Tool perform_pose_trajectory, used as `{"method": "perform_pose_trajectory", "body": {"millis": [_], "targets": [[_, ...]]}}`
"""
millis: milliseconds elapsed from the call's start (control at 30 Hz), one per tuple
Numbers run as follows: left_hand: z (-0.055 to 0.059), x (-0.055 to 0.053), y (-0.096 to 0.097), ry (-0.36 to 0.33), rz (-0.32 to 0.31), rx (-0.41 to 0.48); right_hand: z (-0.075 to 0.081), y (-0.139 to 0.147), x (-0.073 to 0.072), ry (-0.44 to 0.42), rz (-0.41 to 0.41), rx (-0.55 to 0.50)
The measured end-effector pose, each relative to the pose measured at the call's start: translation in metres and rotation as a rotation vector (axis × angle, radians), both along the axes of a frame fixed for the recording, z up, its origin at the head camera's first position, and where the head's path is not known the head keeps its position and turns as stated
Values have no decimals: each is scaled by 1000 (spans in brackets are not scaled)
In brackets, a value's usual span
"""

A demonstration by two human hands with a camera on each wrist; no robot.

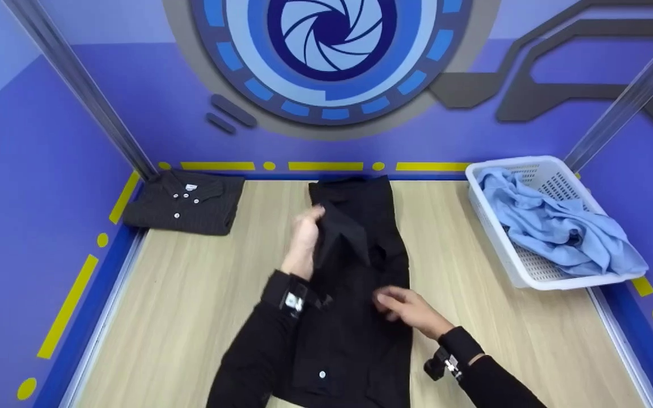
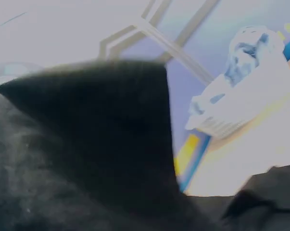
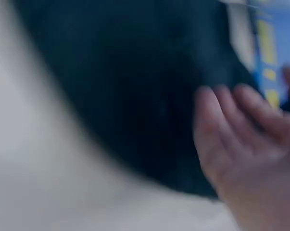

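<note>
While the left hand [image 1: 304,235] pinches a fold of the black garment [image 1: 355,334], thumb on top, the cloth beside it stands up in an angular flap. Left wrist view: that raised part is a dark, pointed sheet with a fairly straight edge, soft matte fabric below it. Right hand [image 1: 408,306] is over the garment's right edge, fingers loosely bent and side by side, relaxed rather than clamped; motion blur, so can't tell whether the fingertips touch fabric.

Garment location: middle of the tabletop [image 1: 445,249], a long narrow strip from near the back wall [image 1: 281,144] down to the person's side. Plain black woven-looking cloth, wrinkled around the flap, flatter at the near end. One small round pale button [image 1: 322,374] there.

Back left corner: dark grey shirt [image 1: 190,207], folded to a rough rectangle, fine-textured, small pale buttons, white label at the neck. Right side: white plastic basket [image 1: 494,243], rounded corners, perforated walls and floor, tilted in view. Light blue cloth [image 1: 564,221] lies crumpled inside, part of it over the right rim. Tabletop is pale wood grain; back wall is smooth, printed blue with yellow dashes.
</note>
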State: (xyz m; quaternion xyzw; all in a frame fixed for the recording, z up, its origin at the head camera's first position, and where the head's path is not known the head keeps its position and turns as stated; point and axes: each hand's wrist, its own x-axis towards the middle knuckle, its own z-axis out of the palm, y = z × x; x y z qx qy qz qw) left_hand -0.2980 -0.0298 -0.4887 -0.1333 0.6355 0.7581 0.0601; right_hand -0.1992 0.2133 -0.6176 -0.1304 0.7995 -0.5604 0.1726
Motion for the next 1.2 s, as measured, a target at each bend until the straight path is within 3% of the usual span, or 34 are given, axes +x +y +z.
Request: {"method": "perform_pose_trajectory", "body": {"millis": [67, 167, 267, 333, 467, 567, 633, 733, 867, 1000, 1067, 1133, 1200], "targets": [[-15, 9, 7, -28, 0, -21, 9, -4, -1, -113, 47, -205], [-33, 22, 20, -14, -13, -9, 18, -12, -2, -156, 108, -408], [-43, 35, 31, 37, -86, 25, 24, -19, -2, -275, 63, -589], [-48, 42, 35, 83, -176, 8, 24, -22, -1, -381, 11, -683], [-53, 56, 37, 183, -401, -142, 22, -22, 3, -556, -55, -766], [-59, 63, 35, 227, -559, -207, 21, -21, 7, -666, -5, -857], [-65, 66, 34, 241, -624, -251, 23, -21, 9, -734, 53, -922], [-76, 70, 36, 230, -646, -346, 22, -24, 13, -769, 147, -920], [-87, 75, 42, 232, -596, -428, 14, -30, 18, -768, 272, -886], [-94, 79, 48, 308, -561, -493, 1, -29, 21, -802, 386, -907], [-96, 83, 51, 334, -570, -543, -4, -25, 22, -778, 342, -848], [-98, 88, 54, 357, -588, -619, -5, -20, 23, -720, 192, -739], [-100, 95, 57, 370, -614, -720, -2, -15, 22, -639, -25, -575]]}}
